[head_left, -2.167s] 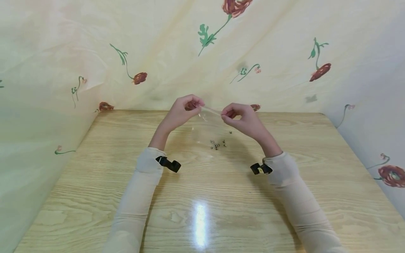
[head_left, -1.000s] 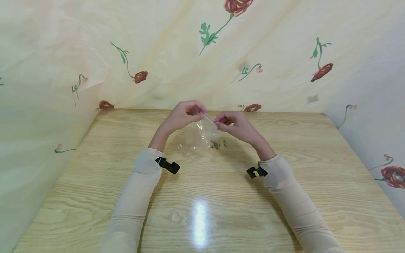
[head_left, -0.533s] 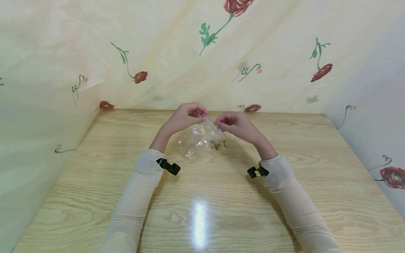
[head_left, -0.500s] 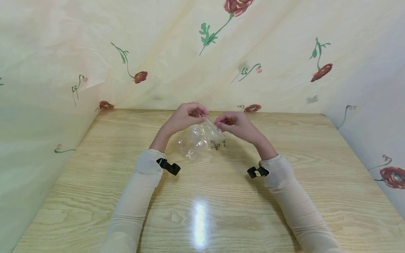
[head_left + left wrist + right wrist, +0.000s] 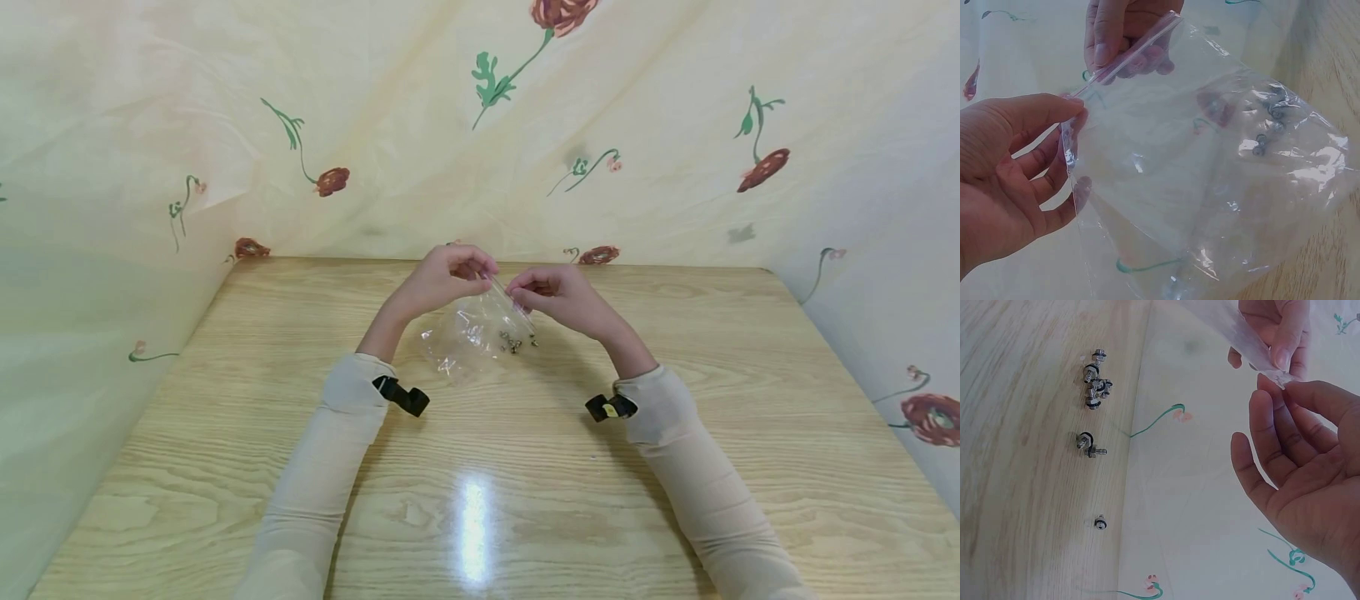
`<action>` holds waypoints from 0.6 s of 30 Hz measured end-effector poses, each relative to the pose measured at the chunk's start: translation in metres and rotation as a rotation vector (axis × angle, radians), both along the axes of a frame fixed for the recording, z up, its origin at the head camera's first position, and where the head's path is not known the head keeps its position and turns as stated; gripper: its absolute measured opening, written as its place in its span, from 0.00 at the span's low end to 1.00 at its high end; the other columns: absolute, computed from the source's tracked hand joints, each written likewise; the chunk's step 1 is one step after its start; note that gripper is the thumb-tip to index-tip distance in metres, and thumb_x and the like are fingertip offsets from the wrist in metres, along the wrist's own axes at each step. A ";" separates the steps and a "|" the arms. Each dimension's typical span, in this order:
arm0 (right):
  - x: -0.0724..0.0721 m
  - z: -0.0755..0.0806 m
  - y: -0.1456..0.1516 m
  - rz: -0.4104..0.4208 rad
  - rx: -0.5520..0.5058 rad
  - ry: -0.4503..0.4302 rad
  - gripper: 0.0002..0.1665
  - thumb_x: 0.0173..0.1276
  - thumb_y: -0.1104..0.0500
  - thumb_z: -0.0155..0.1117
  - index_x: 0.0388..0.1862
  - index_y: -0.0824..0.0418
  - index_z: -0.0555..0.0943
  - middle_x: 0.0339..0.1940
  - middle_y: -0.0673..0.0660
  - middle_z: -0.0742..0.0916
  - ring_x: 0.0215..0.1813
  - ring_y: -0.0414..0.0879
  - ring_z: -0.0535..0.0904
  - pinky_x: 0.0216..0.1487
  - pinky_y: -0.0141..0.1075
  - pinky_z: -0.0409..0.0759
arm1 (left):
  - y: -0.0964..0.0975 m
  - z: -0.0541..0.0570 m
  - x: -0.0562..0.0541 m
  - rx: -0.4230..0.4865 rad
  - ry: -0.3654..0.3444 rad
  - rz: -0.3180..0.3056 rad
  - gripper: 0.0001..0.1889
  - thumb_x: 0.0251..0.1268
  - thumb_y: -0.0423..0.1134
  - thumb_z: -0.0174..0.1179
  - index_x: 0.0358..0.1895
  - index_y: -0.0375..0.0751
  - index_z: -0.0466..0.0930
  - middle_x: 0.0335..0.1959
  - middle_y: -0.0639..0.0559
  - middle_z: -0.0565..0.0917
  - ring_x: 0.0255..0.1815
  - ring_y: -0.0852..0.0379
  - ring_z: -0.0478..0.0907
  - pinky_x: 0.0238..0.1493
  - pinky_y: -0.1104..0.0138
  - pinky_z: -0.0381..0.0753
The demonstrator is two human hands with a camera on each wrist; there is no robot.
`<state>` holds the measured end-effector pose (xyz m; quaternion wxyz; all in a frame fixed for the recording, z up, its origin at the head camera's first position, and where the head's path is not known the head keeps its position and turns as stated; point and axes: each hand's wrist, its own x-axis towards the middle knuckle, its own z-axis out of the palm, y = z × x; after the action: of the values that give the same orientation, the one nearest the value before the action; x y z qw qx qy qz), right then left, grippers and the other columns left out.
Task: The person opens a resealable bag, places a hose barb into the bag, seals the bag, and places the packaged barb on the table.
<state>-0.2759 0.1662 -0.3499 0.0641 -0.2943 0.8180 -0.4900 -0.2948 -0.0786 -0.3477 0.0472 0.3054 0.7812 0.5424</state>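
Observation:
A clear zip-lock bag hangs loosely below both hands, its seal edge running down to the right. My left hand pinches one end of the seal between thumb and forefinger, the other fingers curved behind the plastic. Further along the same edge, my right hand pinches the seal, and a stretch of it sticks out past those fingertips. Several small metal fittings with black rings lie on the table beneath. Through the bag, some of them show dimly in the left wrist view.
The wood-grain table reaches back to a flower-patterned cloth that hangs behind it and along the sides. One fitting lies apart from the others. Black wrist cameras sit on both sleeve cuffs.
From being stretched wide between the hands, the bag now droops and crumples to the left. My right hand has come left and lower, closer to my left hand, which shifted slightly right.

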 end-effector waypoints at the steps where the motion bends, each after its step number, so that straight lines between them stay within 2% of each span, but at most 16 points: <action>1: 0.000 0.000 0.000 0.000 -0.001 0.001 0.10 0.75 0.66 0.60 0.47 0.70 0.85 0.35 0.64 0.87 0.35 0.43 0.83 0.39 0.31 0.81 | 0.000 0.000 0.000 0.000 -0.002 -0.002 0.12 0.66 0.29 0.66 0.49 0.27 0.83 0.45 0.42 0.84 0.44 0.54 0.79 0.48 0.68 0.78; 11: 0.000 0.001 0.000 0.010 0.001 0.005 0.10 0.76 0.65 0.60 0.47 0.69 0.85 0.36 0.65 0.87 0.35 0.44 0.82 0.40 0.31 0.81 | 0.003 -0.002 -0.001 -0.017 0.007 -0.025 0.11 0.66 0.28 0.65 0.49 0.28 0.84 0.45 0.41 0.86 0.43 0.54 0.80 0.46 0.68 0.78; 18: 0.000 0.001 -0.001 0.001 0.020 0.000 0.09 0.74 0.65 0.62 0.47 0.67 0.86 0.37 0.65 0.89 0.37 0.56 0.85 0.39 0.32 0.82 | 0.004 -0.002 0.000 -0.016 0.010 -0.024 0.09 0.65 0.28 0.65 0.47 0.31 0.84 0.45 0.40 0.86 0.42 0.55 0.80 0.45 0.68 0.78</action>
<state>-0.2757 0.1652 -0.3490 0.0673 -0.2941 0.8227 -0.4819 -0.2950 -0.0744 -0.3501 0.0524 0.3169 0.7821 0.5339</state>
